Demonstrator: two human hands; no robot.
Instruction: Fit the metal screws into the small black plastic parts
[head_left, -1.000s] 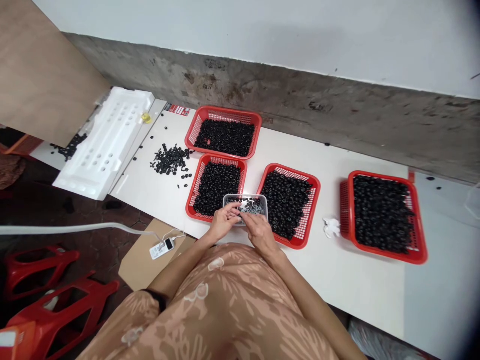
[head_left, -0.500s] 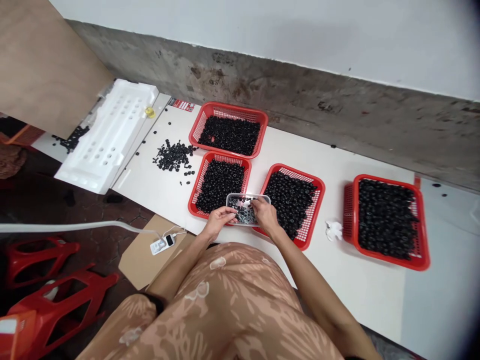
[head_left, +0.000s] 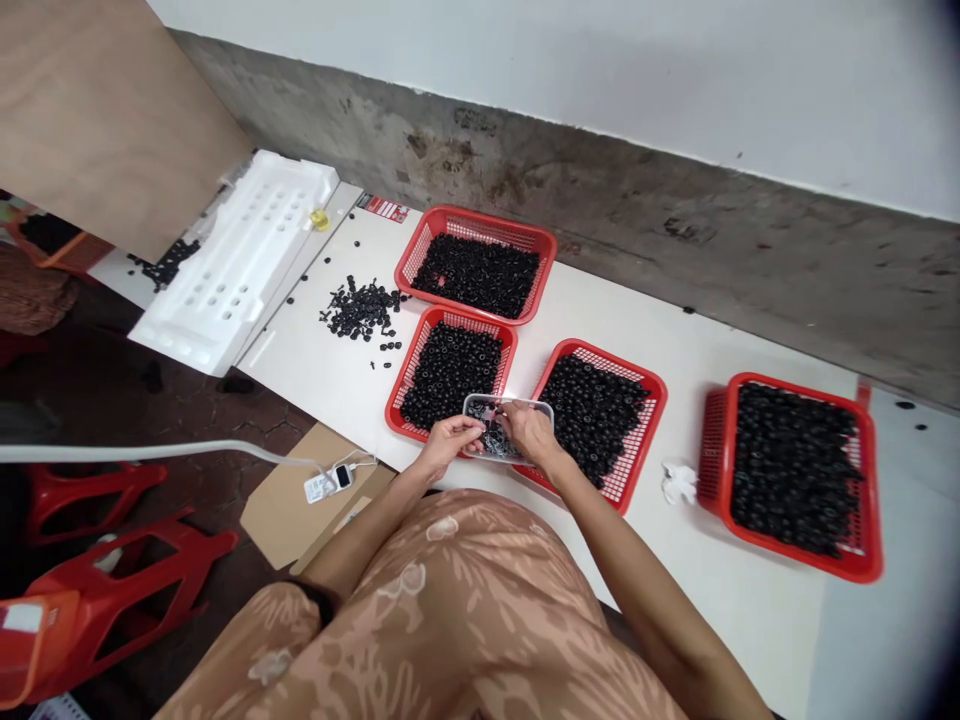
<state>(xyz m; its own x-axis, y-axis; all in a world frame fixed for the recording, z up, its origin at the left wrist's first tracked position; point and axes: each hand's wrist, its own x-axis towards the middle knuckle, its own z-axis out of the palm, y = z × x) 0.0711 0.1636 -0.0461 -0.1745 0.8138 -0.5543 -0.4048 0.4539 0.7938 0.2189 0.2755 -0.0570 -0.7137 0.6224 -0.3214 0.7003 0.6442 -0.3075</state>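
A small clear plastic container (head_left: 547, 408) with small grey and black parts in it sits at the front edges of two red baskets. My left hand (head_left: 448, 443) is at its left side, thumb and fingertips pinched together; what is between them is too small to make out. Over the container is my right hand (head_left: 529, 430), its fingers bent and closed near the left hand's fingertips. Whatever the right fingers hold is hidden. Black round parts fill the left front basket (head_left: 393, 400) and the right front basket (head_left: 654, 440) beside my hands.
Behind stands another red basket (head_left: 551, 250) of black parts, and a fuller one (head_left: 870, 490) is far right. Loose black pieces (head_left: 361, 310) lie left, near a white foam block (head_left: 225, 270). A white cable (head_left: 165, 452) runs to a small device (head_left: 326, 485) on cardboard.
The view has shifted, so the whole scene sits slightly further right. My right hand has moved a little to the left within the container, closer to my left fingertips.
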